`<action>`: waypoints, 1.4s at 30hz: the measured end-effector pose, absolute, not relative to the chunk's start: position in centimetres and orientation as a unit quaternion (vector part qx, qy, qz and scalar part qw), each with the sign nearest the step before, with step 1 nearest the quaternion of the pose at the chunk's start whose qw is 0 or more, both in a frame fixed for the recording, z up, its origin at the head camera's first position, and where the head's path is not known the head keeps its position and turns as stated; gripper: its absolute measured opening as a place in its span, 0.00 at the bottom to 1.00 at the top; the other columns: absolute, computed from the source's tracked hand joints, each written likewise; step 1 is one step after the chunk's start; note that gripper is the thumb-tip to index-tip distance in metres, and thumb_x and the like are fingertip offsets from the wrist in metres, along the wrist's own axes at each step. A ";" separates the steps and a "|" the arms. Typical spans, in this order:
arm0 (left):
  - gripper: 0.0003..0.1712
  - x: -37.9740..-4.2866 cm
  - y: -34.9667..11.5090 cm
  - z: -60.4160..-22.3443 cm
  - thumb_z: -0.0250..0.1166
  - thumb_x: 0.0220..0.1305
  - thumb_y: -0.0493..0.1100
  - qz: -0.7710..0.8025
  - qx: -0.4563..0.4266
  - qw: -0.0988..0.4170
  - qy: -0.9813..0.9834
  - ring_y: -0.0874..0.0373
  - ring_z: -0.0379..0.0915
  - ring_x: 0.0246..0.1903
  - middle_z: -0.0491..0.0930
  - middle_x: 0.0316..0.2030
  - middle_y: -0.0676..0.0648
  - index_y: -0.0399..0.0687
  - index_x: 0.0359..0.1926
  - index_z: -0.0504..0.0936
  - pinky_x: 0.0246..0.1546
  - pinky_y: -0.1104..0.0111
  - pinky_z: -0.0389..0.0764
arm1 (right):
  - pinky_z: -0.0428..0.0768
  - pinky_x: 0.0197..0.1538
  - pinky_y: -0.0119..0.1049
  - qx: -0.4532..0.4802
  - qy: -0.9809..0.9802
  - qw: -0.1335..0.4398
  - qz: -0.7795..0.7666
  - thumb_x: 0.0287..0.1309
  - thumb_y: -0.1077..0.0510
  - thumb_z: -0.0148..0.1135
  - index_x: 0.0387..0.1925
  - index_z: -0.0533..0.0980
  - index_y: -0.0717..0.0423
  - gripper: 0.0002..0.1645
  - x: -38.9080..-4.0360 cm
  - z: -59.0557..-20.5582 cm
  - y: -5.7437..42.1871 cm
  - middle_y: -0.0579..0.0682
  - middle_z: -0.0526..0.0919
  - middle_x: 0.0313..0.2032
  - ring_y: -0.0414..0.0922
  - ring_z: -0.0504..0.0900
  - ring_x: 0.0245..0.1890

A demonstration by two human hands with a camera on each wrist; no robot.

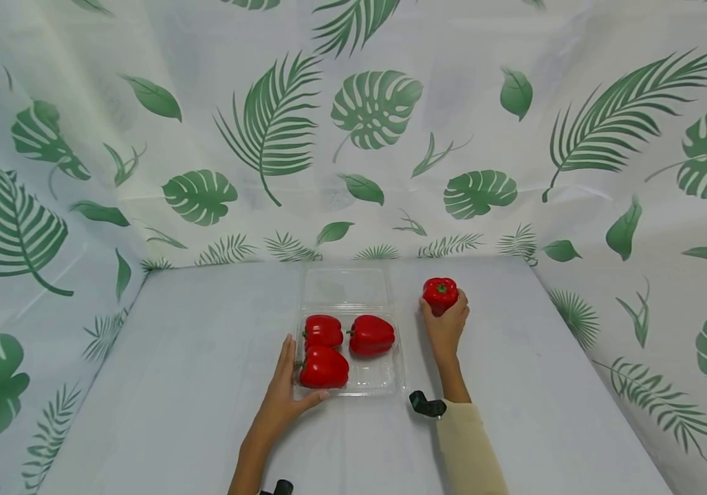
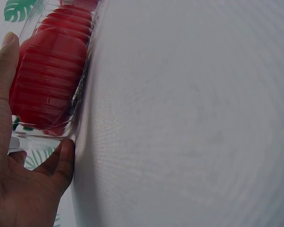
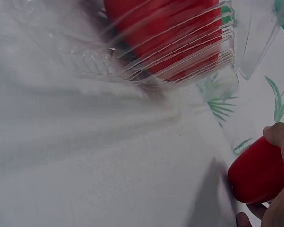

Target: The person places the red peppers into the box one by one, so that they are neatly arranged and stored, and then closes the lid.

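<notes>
Three red bell peppers lie on their sides in a clear plastic clamshell box point(image 1: 373, 385): a front-left pepper point(image 1: 324, 368), a back-left pepper point(image 1: 324, 330) and a right pepper point(image 1: 372, 335). Around the box's front-left corner rests my left hand point(image 1: 287, 392), its fingers along the left side and its thumb at the front wall. In the left wrist view the ribbed wall shows a red pepper point(image 2: 49, 75) behind it. To the right of the box, my right hand point(image 1: 446, 326) grips a fourth red bell pepper point(image 1: 440, 292), stem up. The right wrist view shows this held pepper point(image 3: 259, 172) low over the table.
The clear lid point(image 1: 346, 287) stands folded back behind the box. A white cloth covers the table point(image 1: 192, 371), and a leaf-printed curtain point(image 1: 304, 227) encloses its back and sides. A black wrist device point(image 1: 426, 404) sits at the right sleeve point(image 1: 471, 447).
</notes>
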State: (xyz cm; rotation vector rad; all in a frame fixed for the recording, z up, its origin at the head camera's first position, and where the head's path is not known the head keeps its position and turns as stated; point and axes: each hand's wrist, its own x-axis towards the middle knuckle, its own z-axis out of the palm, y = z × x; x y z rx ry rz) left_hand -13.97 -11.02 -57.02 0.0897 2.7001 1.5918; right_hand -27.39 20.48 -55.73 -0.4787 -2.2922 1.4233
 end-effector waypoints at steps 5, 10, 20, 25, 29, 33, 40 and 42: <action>0.69 -14.0 -11.1 -57.0 0.76 0.46 0.60 0.509 0.029 0.003 0.860 0.45 0.40 0.77 0.38 0.79 0.52 0.58 0.78 0.39 0.66 0.47 0.65 | 0.68 0.68 0.59 -0.161 -0.810 0.227 0.516 0.54 0.56 0.71 0.72 0.50 0.56 0.52 -26.5 -55.9 20.6 0.59 0.58 0.69 0.54 0.56 0.72; 0.69 -14.0 -11.0 -56.9 0.76 0.46 0.60 0.511 0.028 0.004 0.859 0.45 0.41 0.77 0.39 0.79 0.52 0.59 0.78 0.39 0.65 0.48 0.65 | 0.68 0.69 0.58 -0.150 -0.792 0.255 0.534 0.52 0.57 0.72 0.70 0.53 0.56 0.50 -25.6 -55.7 20.8 0.57 0.60 0.69 0.52 0.57 0.72; 0.69 -14.1 -11.1 -56.9 0.75 0.46 0.63 0.510 0.033 0.001 0.860 0.45 0.40 0.77 0.39 0.78 0.51 0.58 0.78 0.39 0.67 0.48 0.64 | 0.71 0.67 0.57 -0.139 -0.770 0.272 0.560 0.51 0.57 0.73 0.68 0.53 0.56 0.49 -24.8 -55.3 20.8 0.56 0.60 0.70 0.51 0.58 0.72; 0.69 -14.1 -11.1 -56.9 0.75 0.46 0.63 0.510 0.032 0.000 0.860 0.45 0.40 0.77 0.39 0.78 0.51 0.58 0.78 0.39 0.67 0.48 0.64 | 0.69 0.68 0.57 -0.139 -0.772 0.261 0.563 0.50 0.58 0.73 0.67 0.52 0.57 0.49 -24.5 -55.2 20.7 0.57 0.61 0.69 0.52 0.59 0.72; 0.69 -14.1 -11.1 -56.8 0.75 0.45 0.62 0.512 0.032 0.001 0.858 0.46 0.40 0.77 0.39 0.79 0.51 0.59 0.78 0.39 0.67 0.48 0.64 | 0.69 0.69 0.57 -0.132 -0.768 0.256 0.572 0.50 0.59 0.73 0.67 0.52 0.57 0.50 -24.3 -55.1 20.6 0.57 0.61 0.69 0.51 0.59 0.71; 0.69 -14.1 -11.0 -56.8 0.76 0.45 0.61 0.513 0.036 -0.001 0.857 0.45 0.40 0.77 0.39 0.79 0.51 0.58 0.78 0.39 0.67 0.48 0.64 | 0.70 0.68 0.57 -0.120 -0.757 0.257 0.588 0.50 0.59 0.73 0.68 0.52 0.58 0.50 -24.0 -55.1 20.7 0.56 0.60 0.68 0.50 0.59 0.70; 0.70 -14.0 -11.0 -56.9 0.76 0.45 0.61 0.510 0.036 -0.005 0.859 0.44 0.41 0.77 0.39 0.79 0.50 0.58 0.78 0.39 0.66 0.49 0.65 | 0.69 0.69 0.56 -0.096 -0.748 0.243 0.610 0.52 0.60 0.72 0.69 0.52 0.57 0.50 -23.2 -54.8 20.8 0.53 0.61 0.67 0.48 0.59 0.69; 0.70 -14.0 -11.0 -56.9 0.76 0.45 0.60 0.509 0.034 -0.006 0.860 0.44 0.41 0.77 0.39 0.79 0.50 0.57 0.78 0.39 0.65 0.48 0.66 | 0.69 0.69 0.57 -0.083 -0.746 0.236 0.617 0.52 0.61 0.72 0.69 0.52 0.56 0.50 -22.9 -54.6 20.7 0.53 0.61 0.67 0.48 0.58 0.69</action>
